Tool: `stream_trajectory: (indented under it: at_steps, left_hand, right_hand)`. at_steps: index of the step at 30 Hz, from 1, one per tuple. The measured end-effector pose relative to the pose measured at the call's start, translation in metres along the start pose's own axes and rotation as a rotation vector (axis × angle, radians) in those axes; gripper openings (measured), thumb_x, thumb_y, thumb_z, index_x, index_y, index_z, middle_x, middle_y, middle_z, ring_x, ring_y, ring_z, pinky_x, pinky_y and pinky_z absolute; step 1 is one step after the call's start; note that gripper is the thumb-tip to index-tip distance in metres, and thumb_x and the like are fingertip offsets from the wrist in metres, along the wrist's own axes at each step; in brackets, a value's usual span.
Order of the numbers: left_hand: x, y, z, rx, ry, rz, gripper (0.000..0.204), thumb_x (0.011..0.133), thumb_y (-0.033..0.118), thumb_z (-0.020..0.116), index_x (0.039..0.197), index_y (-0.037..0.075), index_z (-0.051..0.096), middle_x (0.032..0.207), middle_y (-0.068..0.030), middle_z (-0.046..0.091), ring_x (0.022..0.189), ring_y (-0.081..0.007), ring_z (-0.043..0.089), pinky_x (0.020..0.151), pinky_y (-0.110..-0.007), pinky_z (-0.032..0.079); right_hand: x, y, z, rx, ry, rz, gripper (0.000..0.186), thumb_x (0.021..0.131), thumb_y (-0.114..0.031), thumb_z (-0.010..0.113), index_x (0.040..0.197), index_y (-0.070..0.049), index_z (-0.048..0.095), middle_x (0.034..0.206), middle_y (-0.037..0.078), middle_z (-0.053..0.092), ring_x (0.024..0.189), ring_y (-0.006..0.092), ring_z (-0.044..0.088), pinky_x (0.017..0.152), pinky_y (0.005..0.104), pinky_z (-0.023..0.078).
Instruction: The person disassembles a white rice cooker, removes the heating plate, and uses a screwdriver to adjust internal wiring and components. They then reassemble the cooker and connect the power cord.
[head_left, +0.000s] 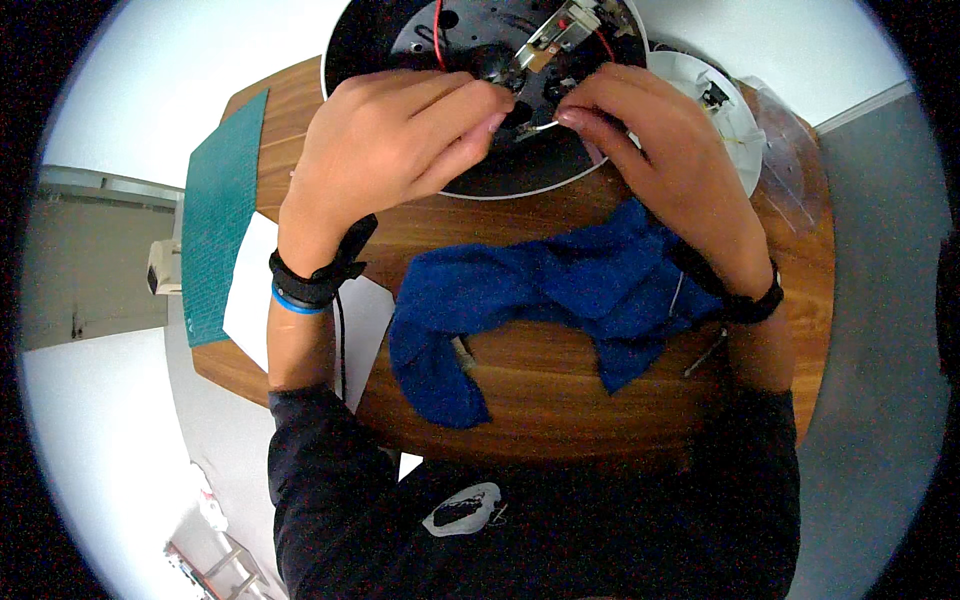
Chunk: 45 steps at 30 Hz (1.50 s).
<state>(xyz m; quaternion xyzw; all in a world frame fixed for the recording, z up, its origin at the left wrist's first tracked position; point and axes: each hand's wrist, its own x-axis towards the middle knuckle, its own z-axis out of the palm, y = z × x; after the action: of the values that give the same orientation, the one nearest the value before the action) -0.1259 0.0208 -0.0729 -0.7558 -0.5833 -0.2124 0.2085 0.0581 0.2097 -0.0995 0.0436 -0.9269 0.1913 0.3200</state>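
A round appliance housing (520, 178) with a pale rim and dark inside lies open at the far edge of the table. Both hands reach into it. My left hand (400, 140) is closed in a pinch at the middle of the housing; whatever its fingertips hold is hidden. Opposite, my right hand (665, 140) pinches the end of a thin pale wire-like piece (543, 127). Above the fingertips a metal bracket assembly (555, 38) sits at a slant inside the housing. A red wire (438, 35) runs down behind my left hand.
A crumpled blue cloth (520, 275) lies between my forearms. Thin metal rods (706, 352) are near my right forearm. At right are a white round part (745, 145) and a clear plastic bag (790, 165). White paper (368, 320) and a green mat (220, 230) lie left.
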Motion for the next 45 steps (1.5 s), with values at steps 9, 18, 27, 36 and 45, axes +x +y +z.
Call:
stream_trajectory:
  at_steps: [9,18,27,36,45]
  left_hand:
    - [0.001,-0.005,-0.006,0.047,-0.001,0.189,0.019,0.079,0.018,0.080,0.085,0.011,0.063,0.078,-0.0043,0.063,0.067,-0.0239,0.063,0.059,-0.036,0.050]
    - [0.003,-0.012,-0.013,0.161,-0.020,0.194,0.027,0.069,0.021,0.088,0.073,0.006,0.065,0.100,-0.0072,0.066,0.095,-0.0293,0.065,0.080,-0.043,0.051]
    - [0.002,-0.010,-0.008,0.161,-0.004,0.188,0.023,0.073,0.019,0.080,0.059,0.007,0.067,0.073,-0.0002,0.064,0.084,-0.0213,0.063,0.081,-0.034,0.050]
    - [-0.001,-0.013,-0.012,0.081,0.020,0.239,0.021,0.071,0.009,0.074,0.055,0.007,0.060,0.066,-0.0022,0.058,0.069,-0.0220,0.060,0.052,-0.035,0.051]
    - [0.000,-0.013,-0.014,0.031,0.044,0.253,0.023,0.072,0.006,0.074,0.056,0.007,0.057,0.065,-0.0028,0.055,0.066,-0.0219,0.057,0.049,-0.035,0.048]
  right_hand:
    - [-0.001,0.002,0.000,0.044,0.015,0.069,0.013,0.098,-0.015,0.064,0.103,-0.004,0.066,0.097,0.015,0.068,0.093,0.0356,0.067,0.081,0.0422,0.053]
    - [-0.001,0.002,-0.001,0.009,0.011,0.035,0.018,0.096,-0.024,0.068,0.100,-0.007,0.065,0.096,0.015,0.067,0.095,0.0391,0.066,0.082,0.0476,0.053]
    - [-0.002,0.002,-0.002,0.022,0.003,0.022,0.017,0.094,-0.021,0.070,0.098,-0.006,0.065,0.095,0.015,0.067,0.094,0.0381,0.066,0.082,0.0463,0.053]
    - [0.000,-0.001,-0.011,0.097,-0.004,0.070,0.015,0.087,-0.016,0.071,0.094,-0.003,0.064,0.091,0.016,0.068,0.086,0.0378,0.068,0.076,0.0434,0.054]
    - [0.000,-0.003,-0.013,0.249,-0.022,0.195,0.016,0.101,-0.018,0.056,0.096,-0.004,0.056,0.083,0.014,0.061,0.078,0.0303,0.061,0.071,0.0399,0.048]
